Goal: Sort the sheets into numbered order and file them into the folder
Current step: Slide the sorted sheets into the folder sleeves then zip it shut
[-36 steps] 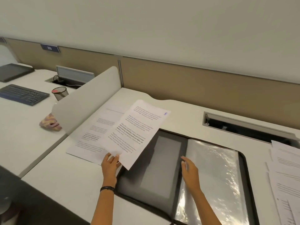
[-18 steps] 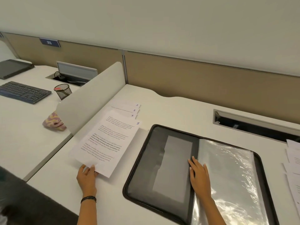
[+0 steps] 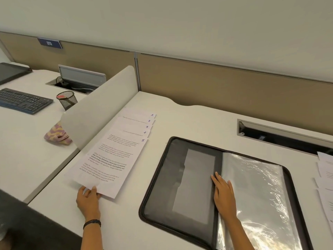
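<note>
**Sheet 5 down on the fanned pile**

Head view: a second ago I see the left hand (image 3: 88, 199) holding sheet 5 (image 3: 110, 163) up in the air, its corner over the folder's left edge. Now that sheet lies flat at centre left of the frame on top of the numbered pile (image 3: 138, 123). The pile is fanned so the handwritten 1, 2, 3 and 4 show in a stepped column above the 5. The left hand is at the sheet's near edge, fingers curled and gripping it, with a dark band on the wrist.

The right hand (image 3: 223, 193) has barely shifted. It lies flat with straight fingers along the spine of the open folder (image 3: 180, 177), at the inner edge of the clear plastic sleeves (image 3: 255, 195), gripping nothing. The folder sits at lower centre right on the white desk (image 3: 198, 120), well apart from the pile.

More loose sheets (image 3: 326, 177) lie at the right edge of the frame. A white divider (image 3: 100, 105) stands just left of the pile. Beyond it, at upper left, are a keyboard (image 3: 23, 101), a mesh pen cup (image 3: 67, 100) and a pink-and-yellow cloth (image 3: 56, 135).
</note>
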